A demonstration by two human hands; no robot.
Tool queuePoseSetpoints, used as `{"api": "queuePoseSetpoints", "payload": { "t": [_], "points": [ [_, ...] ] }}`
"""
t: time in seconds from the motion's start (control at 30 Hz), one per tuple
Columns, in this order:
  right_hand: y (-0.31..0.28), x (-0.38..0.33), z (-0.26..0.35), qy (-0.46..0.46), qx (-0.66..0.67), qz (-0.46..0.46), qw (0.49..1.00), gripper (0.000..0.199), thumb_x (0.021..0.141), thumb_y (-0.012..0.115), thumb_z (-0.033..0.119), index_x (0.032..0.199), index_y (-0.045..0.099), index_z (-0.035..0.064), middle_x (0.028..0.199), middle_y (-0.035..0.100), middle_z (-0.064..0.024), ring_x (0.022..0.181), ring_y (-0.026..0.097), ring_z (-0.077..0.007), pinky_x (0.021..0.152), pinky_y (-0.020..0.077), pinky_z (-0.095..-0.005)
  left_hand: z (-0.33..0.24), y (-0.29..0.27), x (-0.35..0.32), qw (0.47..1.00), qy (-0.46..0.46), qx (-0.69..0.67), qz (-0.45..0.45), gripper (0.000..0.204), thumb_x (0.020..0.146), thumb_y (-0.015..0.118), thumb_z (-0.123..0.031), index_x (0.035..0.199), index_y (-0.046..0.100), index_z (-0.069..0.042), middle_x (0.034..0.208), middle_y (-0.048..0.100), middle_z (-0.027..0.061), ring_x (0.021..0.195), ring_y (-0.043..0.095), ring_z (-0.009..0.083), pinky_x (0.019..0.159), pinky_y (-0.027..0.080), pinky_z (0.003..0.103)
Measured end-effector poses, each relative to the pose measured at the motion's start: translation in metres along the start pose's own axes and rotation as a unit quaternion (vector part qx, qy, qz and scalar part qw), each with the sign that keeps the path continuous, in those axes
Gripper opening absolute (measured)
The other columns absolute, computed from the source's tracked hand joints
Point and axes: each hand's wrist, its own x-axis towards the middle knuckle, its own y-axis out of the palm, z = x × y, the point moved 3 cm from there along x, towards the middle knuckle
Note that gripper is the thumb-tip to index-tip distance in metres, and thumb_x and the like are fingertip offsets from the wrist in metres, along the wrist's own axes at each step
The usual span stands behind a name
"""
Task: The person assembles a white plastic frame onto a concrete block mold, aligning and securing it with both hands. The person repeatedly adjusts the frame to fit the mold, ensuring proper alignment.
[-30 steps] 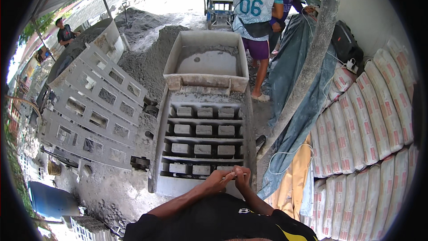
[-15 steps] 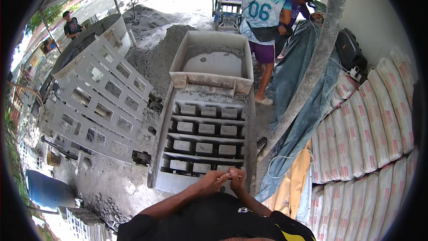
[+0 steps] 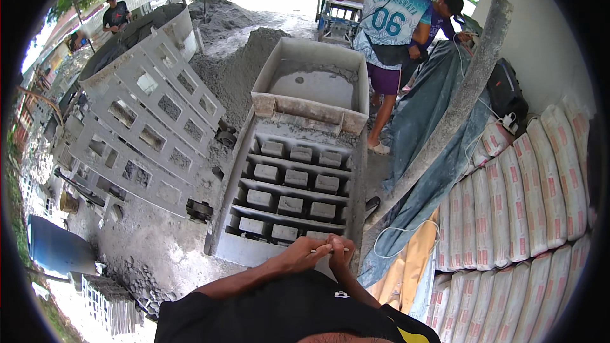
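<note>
While your left hand (image 3: 301,253) and right hand (image 3: 341,251) are sitting together above the near right part of the mould (image 3: 251,249), their bunched fingers are pinching a thin pale stick (image 3: 314,251) between them. It is lying roughly sideways, near the last row of blocks (image 3: 283,233); its material is too small to tell. For good control, you are probably wanting a light, even pinch from both sides, with your wrists loose and your bare forearms clear of the hard mould edges.

Below, 12 grey blocks are sitting in 4 rows of 3, their tops flat and rectangular, with straight bars and dark gaps running between rows. Beyond them, a deep, worn box (image 3: 311,105) is holding grey mix, looking smooth in the middle and crumbly along the far side. On your left, dusty panels (image 3: 141,128) are showing rectangular holes; on your right, plump pale sacks (image 3: 530,200) are lying stacked.
</note>
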Motion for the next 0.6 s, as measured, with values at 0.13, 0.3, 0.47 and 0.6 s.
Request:
{"api": "queuePoseSetpoints", "payload": {
  "t": [0.13,0.3,0.47,0.6],
  "points": [
    [-0.012,-0.008,-0.014,0.042,-0.044,-0.045,0.997,0.028,0.085,0.047,0.007,0.059,0.044,-0.0018,0.057,0.048,-0.0074,0.056,0.047,-0.0138,0.058,0.0426,-0.0317,0.021,0.016,0.012,0.997,0.020,-0.047,-0.054,0.036,0.095,0.044,-0.029,0.100,0.059,0.004,0.083,0.062,0.0231,0.076,0.060,0.0293,0.074,0.046,0.037],
    [0.002,0.005,0.021,0.024,-0.043,0.046,0.998,0.020,0.086,0.049,0.009,0.069,0.047,-0.0016,0.061,0.049,-0.0083,0.057,0.047,-0.0131,0.056,0.0414,-0.0296,-0.006,0.001,0.005,0.998,0.050,-0.023,-0.015,0.036,0.095,0.044,-0.028,0.105,0.058,0.003,0.088,0.063,0.0223,0.081,0.061,0.0284,0.077,0.046,0.036],
    [-0.014,-0.019,-0.024,0.004,-0.220,-0.111,0.969,0.034,0.084,0.044,0.018,0.055,0.038,0.0014,0.054,0.040,-0.0018,0.049,0.037,-0.0107,0.048,0.0277,-0.0285,0.032,0.025,0.019,0.999,-0.036,-0.022,-0.002,0.039,0.095,0.042,-0.031,0.101,0.059,0.004,0.087,0.063,0.0225,0.080,0.061,0.0282,0.075,0.045,0.037],
    [0.012,0.001,0.025,0.055,-0.090,0.028,0.994,0.035,0.085,0.043,0.018,0.054,0.037,0.0027,0.054,0.038,-0.0019,0.050,0.036,-0.0103,0.048,0.0272,-0.0284,0.020,0.009,0.004,0.997,0.069,0.029,0.010,0.040,0.094,0.046,-0.032,0.103,0.060,0.004,0.085,0.065,0.0176,0.080,0.061,0.0248,0.072,0.046,0.038]
  ]
}}
